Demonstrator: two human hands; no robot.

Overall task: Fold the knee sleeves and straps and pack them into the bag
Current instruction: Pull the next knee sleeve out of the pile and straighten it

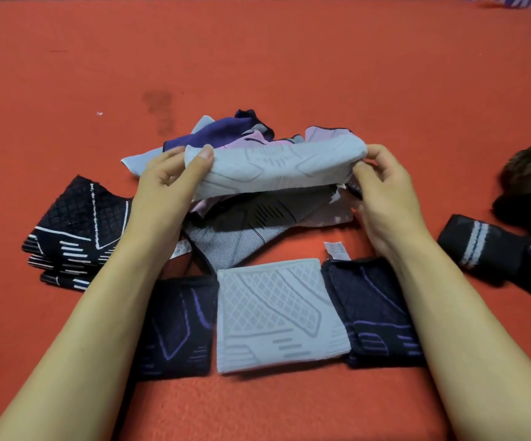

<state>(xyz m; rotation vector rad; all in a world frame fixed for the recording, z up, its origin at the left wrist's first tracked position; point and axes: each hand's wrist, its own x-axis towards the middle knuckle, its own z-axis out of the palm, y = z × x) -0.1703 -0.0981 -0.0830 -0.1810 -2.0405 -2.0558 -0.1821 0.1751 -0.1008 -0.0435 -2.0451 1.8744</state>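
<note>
Two bare forearms reach in from the bottom edge, with no sleeves showing. The left hand (162, 183) and right hand (382, 192) wear no gloves, rings or watch. The fingernails are short and plain.

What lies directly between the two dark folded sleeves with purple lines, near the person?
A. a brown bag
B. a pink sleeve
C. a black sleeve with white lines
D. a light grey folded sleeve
D: a light grey folded sleeve lies flat on the red surface between the two dark sleeves with purple lines, while the left hand and right hand hold another grey sleeve above the pile.
</note>
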